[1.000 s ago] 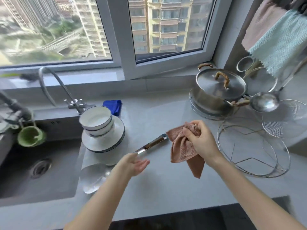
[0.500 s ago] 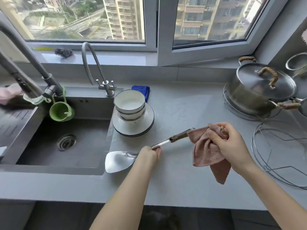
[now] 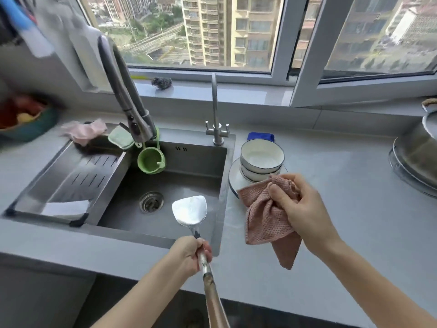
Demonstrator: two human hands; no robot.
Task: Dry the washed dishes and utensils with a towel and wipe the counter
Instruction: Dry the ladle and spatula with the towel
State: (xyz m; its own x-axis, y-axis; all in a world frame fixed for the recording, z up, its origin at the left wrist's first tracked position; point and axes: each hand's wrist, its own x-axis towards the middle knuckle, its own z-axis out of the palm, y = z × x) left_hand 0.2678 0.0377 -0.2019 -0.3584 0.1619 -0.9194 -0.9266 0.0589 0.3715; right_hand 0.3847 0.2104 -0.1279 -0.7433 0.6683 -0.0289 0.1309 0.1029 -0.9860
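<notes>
1. Steel spatula [image 3: 189,210] gripped mid-handle by left hand [image 3: 189,254], blade over sink [image 3: 196,159], likely so drips land in the basin.
2. Right hand [image 3: 305,209] clutches bunched pink towel [image 3: 264,218] above worktop [image 3: 354,185], by stacked bowls [image 3: 261,159], ready to wipe.
3. Versus earlier: spatula swung off worktop, and the towel is no longer on its handle.

Head camera looks steeply down, close over sink [image 3: 194,162] and counter [image 3: 343,185]
</notes>
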